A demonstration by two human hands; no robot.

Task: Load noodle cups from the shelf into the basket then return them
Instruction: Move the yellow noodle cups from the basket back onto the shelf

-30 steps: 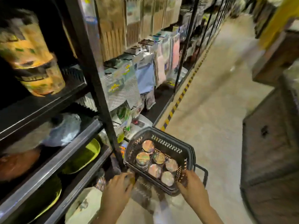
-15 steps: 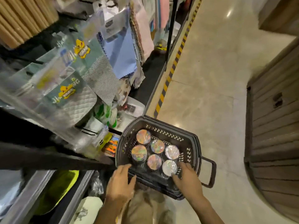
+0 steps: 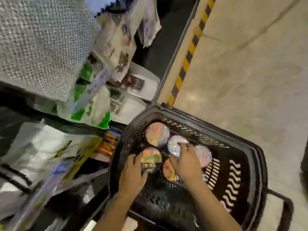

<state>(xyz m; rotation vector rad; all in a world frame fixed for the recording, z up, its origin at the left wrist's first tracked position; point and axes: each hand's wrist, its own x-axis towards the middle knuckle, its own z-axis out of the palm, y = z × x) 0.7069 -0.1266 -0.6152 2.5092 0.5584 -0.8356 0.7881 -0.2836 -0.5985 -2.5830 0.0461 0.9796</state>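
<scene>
On pale floor (image 3: 241,80) beside shelf (image 3: 50,114): black basket (image 3: 241,157), noodle cups (image 3: 157,134) upright inside. Left hand (image 3: 133,174) grasps near-left cup (image 3: 150,158), fingers curled round its rim. Right hand (image 3: 185,164) reaches over middle cup (image 3: 175,145), fingertips touching lid; grip unclear.

No text, brand or number can be read anywhere; motion blur smears all print. The round foil lid of the noodle cup (image 3: 151,160) nearest the left hand (image 3: 133,174) carries a dark rectangular label patch, its characters illegible; the green-and-white plastic packets (image 3: 90,104) on the shelf show only blurred colour blocks; the pale hanging packages (image 3: 116,44) bear brown marks too blurred to make out; the yellow-and-black striped floor tape (image 3: 188,52) is a hazard marking without words.
</scene>
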